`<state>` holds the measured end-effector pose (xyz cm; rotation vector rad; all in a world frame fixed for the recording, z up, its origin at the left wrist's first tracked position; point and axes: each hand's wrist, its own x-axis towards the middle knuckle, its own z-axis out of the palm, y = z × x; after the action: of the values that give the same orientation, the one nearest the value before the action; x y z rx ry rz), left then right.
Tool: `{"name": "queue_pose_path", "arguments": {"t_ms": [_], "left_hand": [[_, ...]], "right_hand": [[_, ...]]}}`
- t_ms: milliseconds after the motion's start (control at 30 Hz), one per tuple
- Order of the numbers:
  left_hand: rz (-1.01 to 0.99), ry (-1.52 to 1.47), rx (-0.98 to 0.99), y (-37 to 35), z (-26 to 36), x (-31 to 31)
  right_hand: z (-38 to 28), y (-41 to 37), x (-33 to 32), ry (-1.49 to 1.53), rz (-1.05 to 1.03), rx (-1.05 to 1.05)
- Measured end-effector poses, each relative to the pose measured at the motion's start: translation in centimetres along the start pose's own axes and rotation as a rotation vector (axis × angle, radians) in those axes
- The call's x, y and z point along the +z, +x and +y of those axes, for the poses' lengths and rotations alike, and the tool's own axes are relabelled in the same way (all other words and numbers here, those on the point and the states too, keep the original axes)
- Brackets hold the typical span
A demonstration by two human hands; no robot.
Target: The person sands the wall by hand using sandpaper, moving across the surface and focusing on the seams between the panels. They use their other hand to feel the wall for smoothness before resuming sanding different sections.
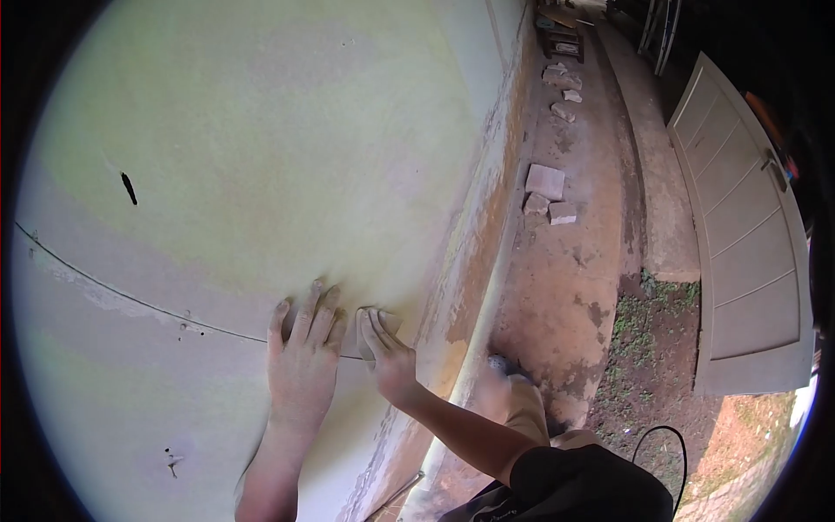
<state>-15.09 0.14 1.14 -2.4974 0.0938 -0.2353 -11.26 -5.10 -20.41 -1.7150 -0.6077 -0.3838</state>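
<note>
My left hand (pixel 304 352) lies flat against the pale green-white wall (pixel 261 157), its dusty fingers spread and nothing held. Just right of it, my right hand (pixel 390 358) presses a small folded greyish sheet, seemingly sandpaper (pixel 390 323), onto the wall surface. The sheet's edge sticks out past the fingers. A thin dark seam (pixel 156 304) runs across the wall and passes behind both hands.
Peeling paint marks the wall's lower edge (pixel 461 287). Along the ground strip (pixel 557 278) lie stone blocks (pixel 546 181) and several smaller pieces. A light panelled door (pixel 748 235) stands at the right, near a patch of weeds (pixel 648 348). A dark hole (pixel 129 188) pierces the wall.
</note>
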Motion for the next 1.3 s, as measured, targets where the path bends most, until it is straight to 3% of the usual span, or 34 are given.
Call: {"name": "queue_pose_path", "arguments": {"t_ms": [100, 167, 200, 267, 367, 433, 533, 633, 700, 800, 900, 933, 1000, 1033, 1167, 1233, 1300], "left_hand": [[0.013, 0.014, 0.007, -0.1, 0.1, 0.1], [0.021, 0.012, 0.02, 0.1, 0.0, 0.2], [0.03, 0.005, 0.001, 0.0, 0.2, 0.2], [0.016, 0.004, 0.008, 0.0, 0.3, 0.4], [0.018, 0.005, 0.02, -0.2, 0.6, 1.3], [0.009, 0.001, 0.024, -0.3, 0.7, 1.5], [-0.043, 0.02, 0.061, 0.0, 0.7, 1.3], [-0.022, 0.087, 0.067, -0.2, 0.6, 1.6], [-0.035, 0.104, 0.076, -0.3, 0.7, 1.4], [-0.022, 0.101, 0.074, -0.3, 0.8, 1.4], [-0.003, 0.059, 0.064, -0.3, 0.7, 1.8], [-0.011, 0.054, 0.064, -0.5, 0.9, 1.8], [-0.014, 0.024, 0.068, -0.4, 0.7, 1.7], [-0.011, 0.037, 0.078, -0.3, 0.7, 1.6], [-0.033, 0.064, 0.079, -0.3, 0.9, 1.3], [-0.043, 0.071, 0.078, -0.3, 0.6, 1.3], [-0.026, 0.081, 0.088, -0.4, 0.8, 1.4]], "right_hand": [[6.2, 0.8, 2.2, -0.04, 0.145, 0.107], [10.0, 2.8, 1.5, -0.06, 0.034, 0.328], [11.2, 4.1, 1.5, -0.067, 0.037, 0.335], [12.5, 5.5, 1.4, -0.256, -0.168, 0.542], [4.4, 5.8, -1.9, -0.1, -0.254, 0.486], [1.2, 2.2, -0.4, 0.035, 0.033, 0.057], [2.5, 0.7, 0.2, 0.001, 0.025, 0.074], [9.8, 2.5, 2.5, -0.051, 0.079, 0.289], [14.3, 4.7, 2.0, -0.197, -0.07, 0.45], [15.0, 5.6, 2.8, -0.257, 0.007, 0.393], [2.6, 4.2, -1.4, 0.015, -0.019, 0.332], [2.1, 2.7, -1.1, 0.014, -0.026, 0.339], [1.5, 1.2, -0.1, 0.097, 0.148, -0.043], [2.9, 1.2, 0.6, 0.103, 0.163, -0.041], [9.1, 3.8, 0.6, -0.089, 0.006, 0.323], [13.9, 5.3, 1.6, -0.222, 0.024, 0.393], [14.1, 7.2, 1.2, -0.201, 0.051, 0.446]]}}
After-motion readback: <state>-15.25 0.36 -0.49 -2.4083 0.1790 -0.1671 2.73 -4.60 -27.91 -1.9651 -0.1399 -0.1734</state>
